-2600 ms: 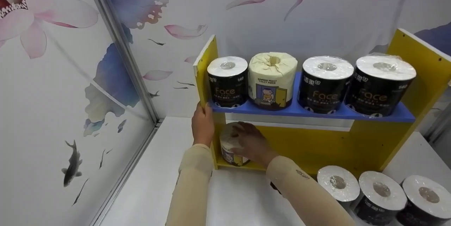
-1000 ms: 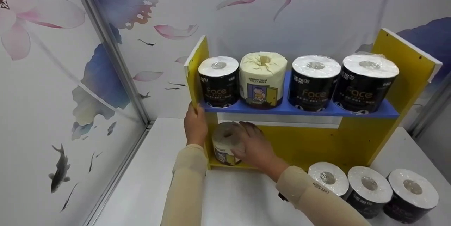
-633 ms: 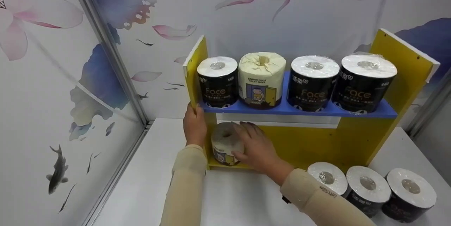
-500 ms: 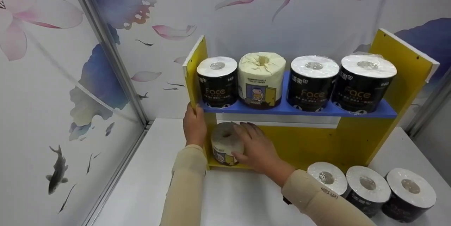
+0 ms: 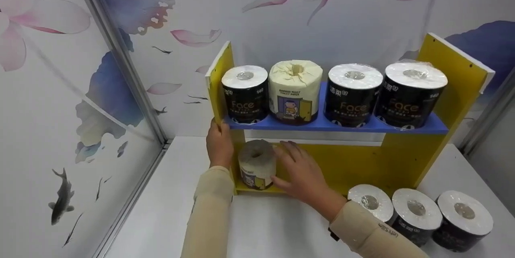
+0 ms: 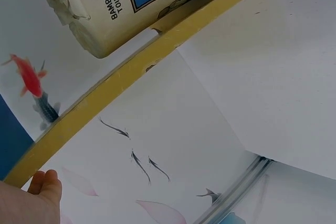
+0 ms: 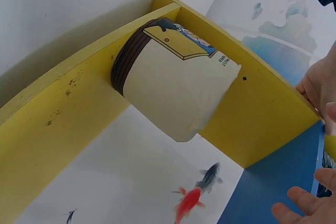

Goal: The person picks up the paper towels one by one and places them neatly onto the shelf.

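A cream-wrapped toilet roll (image 5: 257, 167) stands upright at the left end of the lower yellow board, close to the shelf's left side panel (image 5: 219, 85). Just right of it my right hand (image 5: 305, 175) hovers with fingers spread; in the right wrist view its fingertips (image 7: 302, 200) are apart from the roll (image 7: 173, 82). My left hand (image 5: 220, 144) grips the left panel's edge below the blue board. Seen from the left wrist, fingers (image 6: 48, 184) bend round the yellow panel edge (image 6: 118, 82), and part of that hand is out of frame.
Three black-and-white toilet rolls and a cream one (image 5: 295, 93) stand on the blue upper board (image 5: 322, 128). More black-and-white rolls (image 5: 416, 213) stand on the white table (image 5: 265, 226) at front right. Patterned walls (image 5: 201, 89) close off the back and left.
My right hand has come off the top of the cream roll and drawn back to the right, its fingers spreading. The left hand keeps its hold on the panel. The head view has shifted slightly.
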{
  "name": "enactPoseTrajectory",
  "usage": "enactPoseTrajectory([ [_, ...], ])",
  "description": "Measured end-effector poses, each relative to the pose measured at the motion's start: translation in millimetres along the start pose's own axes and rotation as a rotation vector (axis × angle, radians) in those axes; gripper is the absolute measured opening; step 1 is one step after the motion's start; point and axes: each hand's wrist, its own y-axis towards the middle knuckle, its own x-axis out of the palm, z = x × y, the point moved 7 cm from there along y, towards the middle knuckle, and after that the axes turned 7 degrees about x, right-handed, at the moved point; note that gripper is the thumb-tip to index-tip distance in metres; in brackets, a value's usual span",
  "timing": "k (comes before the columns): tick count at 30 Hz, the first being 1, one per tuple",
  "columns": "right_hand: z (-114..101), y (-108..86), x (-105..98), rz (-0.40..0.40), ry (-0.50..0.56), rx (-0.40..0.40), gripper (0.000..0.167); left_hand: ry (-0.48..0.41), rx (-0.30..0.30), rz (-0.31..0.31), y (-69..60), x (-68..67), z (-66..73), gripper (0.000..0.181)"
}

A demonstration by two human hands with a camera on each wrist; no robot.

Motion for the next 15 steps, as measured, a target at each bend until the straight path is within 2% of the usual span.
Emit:
enactPoseTrajectory([
  [8, 7.7, -11.5, -10.5, 0.052, -0.018, 0.003, 0.074, 0.028, 0.042, 0.025, -0.5, -0.8, 0.4, 0.036],
  [15, 19.6, -19.4, -21.0, 0.05, -0.02, 0.038, 0.076, 0.008, 0.021, 0.022, -0.3, -0.9, 0.8, 0.037],
])
